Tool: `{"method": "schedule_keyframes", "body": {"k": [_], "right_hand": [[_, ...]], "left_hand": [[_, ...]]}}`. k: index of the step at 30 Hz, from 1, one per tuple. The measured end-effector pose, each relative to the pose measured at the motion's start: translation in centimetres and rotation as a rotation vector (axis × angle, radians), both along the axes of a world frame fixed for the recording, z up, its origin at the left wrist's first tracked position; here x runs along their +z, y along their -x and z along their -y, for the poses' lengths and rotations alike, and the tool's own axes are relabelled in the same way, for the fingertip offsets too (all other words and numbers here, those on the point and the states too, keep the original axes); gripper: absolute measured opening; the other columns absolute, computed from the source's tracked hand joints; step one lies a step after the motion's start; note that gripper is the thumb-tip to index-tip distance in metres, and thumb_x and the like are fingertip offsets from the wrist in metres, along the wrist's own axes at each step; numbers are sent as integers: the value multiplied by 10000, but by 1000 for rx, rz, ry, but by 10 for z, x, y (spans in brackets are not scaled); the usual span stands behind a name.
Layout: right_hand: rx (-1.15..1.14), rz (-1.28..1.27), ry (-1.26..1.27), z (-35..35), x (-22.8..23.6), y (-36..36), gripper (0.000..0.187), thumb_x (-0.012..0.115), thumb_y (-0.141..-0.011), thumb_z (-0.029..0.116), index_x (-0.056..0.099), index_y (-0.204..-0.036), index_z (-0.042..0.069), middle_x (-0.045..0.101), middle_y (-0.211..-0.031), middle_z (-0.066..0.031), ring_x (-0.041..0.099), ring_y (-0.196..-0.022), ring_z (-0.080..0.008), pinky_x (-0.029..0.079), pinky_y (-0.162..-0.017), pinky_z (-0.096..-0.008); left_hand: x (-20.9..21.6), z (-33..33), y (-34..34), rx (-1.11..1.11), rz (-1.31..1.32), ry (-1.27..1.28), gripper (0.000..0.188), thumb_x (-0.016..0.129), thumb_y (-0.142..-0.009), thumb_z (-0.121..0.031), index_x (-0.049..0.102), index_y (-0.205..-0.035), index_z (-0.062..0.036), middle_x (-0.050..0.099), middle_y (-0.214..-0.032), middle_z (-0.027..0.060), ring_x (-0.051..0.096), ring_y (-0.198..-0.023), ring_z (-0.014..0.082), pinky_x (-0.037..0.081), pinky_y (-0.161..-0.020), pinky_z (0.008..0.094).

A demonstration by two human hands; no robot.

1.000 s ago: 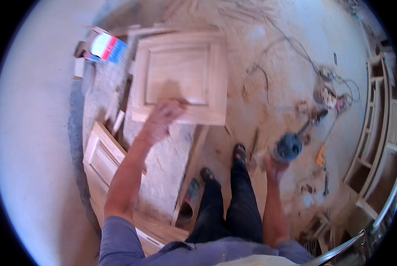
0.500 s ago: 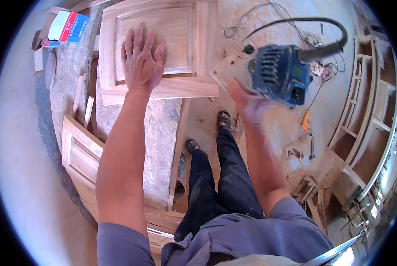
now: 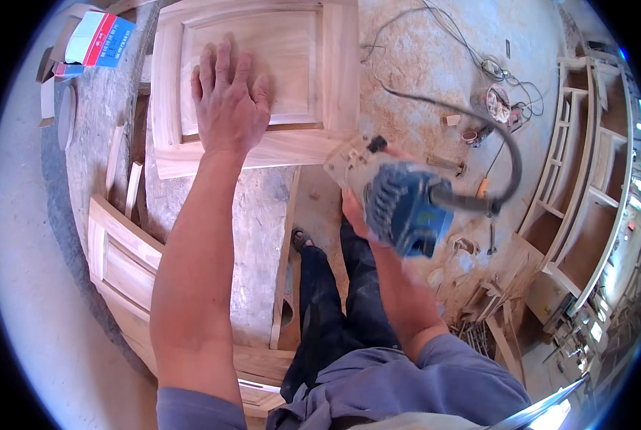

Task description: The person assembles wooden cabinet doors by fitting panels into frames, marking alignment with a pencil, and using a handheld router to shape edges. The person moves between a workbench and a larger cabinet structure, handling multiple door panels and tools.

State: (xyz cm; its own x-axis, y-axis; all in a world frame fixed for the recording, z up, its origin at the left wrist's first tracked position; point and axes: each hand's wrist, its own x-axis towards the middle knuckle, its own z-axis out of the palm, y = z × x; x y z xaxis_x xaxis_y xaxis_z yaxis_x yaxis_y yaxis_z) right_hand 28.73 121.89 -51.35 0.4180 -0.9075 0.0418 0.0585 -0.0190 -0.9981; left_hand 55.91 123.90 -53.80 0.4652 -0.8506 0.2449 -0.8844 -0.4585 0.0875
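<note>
My left hand point(image 3: 229, 107) lies flat on a pale wooden panel door point(image 3: 256, 149), fingers spread over its raised centre. The door rests on a worn workbench point(image 3: 259, 236) and overhangs its right edge. My right hand point(image 3: 355, 213) grips a blue corded power tool point(image 3: 399, 208) with a vented motor housing and a flat pale base plate; which kind it is does not show clearly. The tool is held in the air, tilted, just off the door's lower right corner. Its body hides part of my right hand. From it a thick black cord loops to the right.
A blue, white and red carton point(image 3: 100, 39) stands at the far left of the bench. Another panel door point(image 3: 123, 261) leans at the left. Wooden frames point(image 3: 571, 158) stand along the right. Cables point(image 3: 471, 54) and an orange-handled tool point(image 3: 484, 188) lie on the dusty floor.
My right hand has brought the power tool down and to the left, closer to my body, and its tilt has changed. The left hand stays on the door.
</note>
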Motion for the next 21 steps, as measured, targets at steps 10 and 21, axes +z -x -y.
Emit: {"method": "schedule_keyframes", "body": {"k": [10, 21], "right_hand": [[-172, -388, 550, 9, 8, -11, 662, 766, -636, 129, 549, -1245, -16, 572, -1203, -146, 582, -1060, -266, 482, -920, -386], [-129, -349, 538, 52, 4, -38, 524, 763, -795, 170, 540, -1245, 22, 637, -1087, -91, 632, -971, -194, 523, -856, -338]], "left_hand": [[9, 3, 4, -20, -1, -51, 495, 475, -1003, -358, 509, -1445, -137, 292, -1631, 39, 242, -1500, 321, 177, -1223, 475], [12, 3, 6, -8, -10, -83, 512, 438, -1020, -374, 479, -1463, -119, 270, -1638, 67, 221, -1506, 348, 161, -1227, 484]]}}
